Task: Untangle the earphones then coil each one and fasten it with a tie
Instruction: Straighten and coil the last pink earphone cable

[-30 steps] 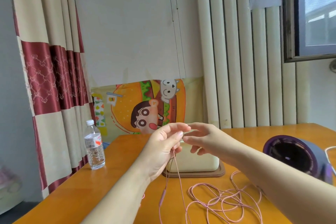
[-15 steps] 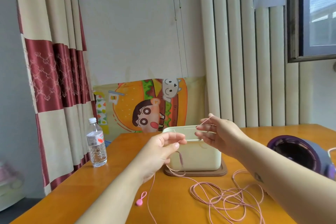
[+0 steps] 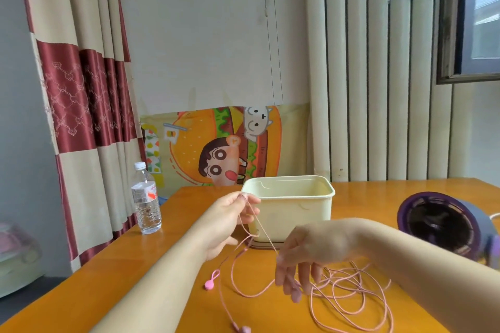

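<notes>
Fingers (image 3: 243, 198) of the left hand (image 3: 230, 216) are pinched on the earphone cord (image 3: 260, 224), raised above the surface (image 3: 378, 197). The cord is drawn taut, slanting down-right to the right hand (image 3: 311, 249), whose blurred fingers (image 3: 304, 278) hang apart, grip not determinable. The tangle (image 3: 351, 286) is laid just beside that hand.

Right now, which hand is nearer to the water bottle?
Left. The left hand, pinching the pink cable, is to the right of the water bottle; the right hand is farther right and lower, over the loose cable loops.
</notes>
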Available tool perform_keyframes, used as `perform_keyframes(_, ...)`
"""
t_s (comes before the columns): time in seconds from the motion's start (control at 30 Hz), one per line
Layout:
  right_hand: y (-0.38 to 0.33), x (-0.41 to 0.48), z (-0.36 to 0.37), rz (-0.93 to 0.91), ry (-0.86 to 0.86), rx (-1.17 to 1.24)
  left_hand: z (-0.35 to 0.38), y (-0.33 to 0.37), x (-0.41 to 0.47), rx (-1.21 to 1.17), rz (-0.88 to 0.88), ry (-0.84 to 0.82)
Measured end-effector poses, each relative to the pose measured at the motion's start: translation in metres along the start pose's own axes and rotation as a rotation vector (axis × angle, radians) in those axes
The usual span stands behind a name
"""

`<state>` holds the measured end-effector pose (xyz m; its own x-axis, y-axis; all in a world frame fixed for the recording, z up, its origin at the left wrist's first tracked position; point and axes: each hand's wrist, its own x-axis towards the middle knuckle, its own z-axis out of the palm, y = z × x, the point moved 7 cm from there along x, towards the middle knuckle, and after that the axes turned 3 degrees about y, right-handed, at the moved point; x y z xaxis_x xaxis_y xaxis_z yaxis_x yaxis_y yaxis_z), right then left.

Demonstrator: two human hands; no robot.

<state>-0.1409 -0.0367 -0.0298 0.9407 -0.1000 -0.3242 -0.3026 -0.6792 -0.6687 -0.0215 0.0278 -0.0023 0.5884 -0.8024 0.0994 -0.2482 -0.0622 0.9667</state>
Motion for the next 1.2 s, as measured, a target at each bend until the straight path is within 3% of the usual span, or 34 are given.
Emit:
perform_keyframes(0.07,0.002,0.007,0.006,-0.011,-0.027,0.012,0.002,0.003,-0.002,-0.139,-0.005,-0.062)
perform_keyframes(0.13,-0.001,0.011,-0.003,-0.024,0.093,0.025,0.004,0.01,-0.005,-0.249,0.024,-0.147)
perform_keyframes(0.27,-0.012,0.01,-0.042,-0.1,0.629,-0.207,0.007,0.032,-0.015,-0.383,0.148,-0.268)
perform_keyframes(0.3,-0.014,0.011,-0.046,-0.124,0.686,-0.189,0.008,0.038,-0.018,-0.399,0.193,-0.291)
perform_keyframes(0.47,-0.026,0.027,-0.031,-0.246,0.471,0.054,0.008,0.065,-0.028,-0.506,0.354,-0.369)
perform_keyframes(0.6,-0.02,0.026,-0.029,-0.312,0.296,0.569,-0.006,0.08,-0.035,-0.599,0.438,-0.388)
perform_keyframes(0.73,-0.008,0.003,-0.063,-0.311,0.371,0.785,-0.033,0.064,-0.025,-0.547,0.375,-0.297)
perform_keyframes(0.9,-0.028,-0.026,-0.087,-0.321,0.384,0.583,-0.043,0.024,-0.01,-0.092,0.222,-0.204)
perform_keyframes(1.03,-0.067,-0.036,-0.092,-0.329,0.448,0.29,-0.029,0.027,-0.014,0.309,0.255,-0.161)
perform_keyframes(1.1,-0.084,-0.038,-0.093,-0.326,0.514,0.121,-0.018,0.038,-0.016,0.286,0.298,-0.149)
perform_keyframes(1.2,-0.101,-0.036,-0.094,-0.364,0.573,0.001,0.002,0.053,-0.019,0.043,0.279,-0.256)
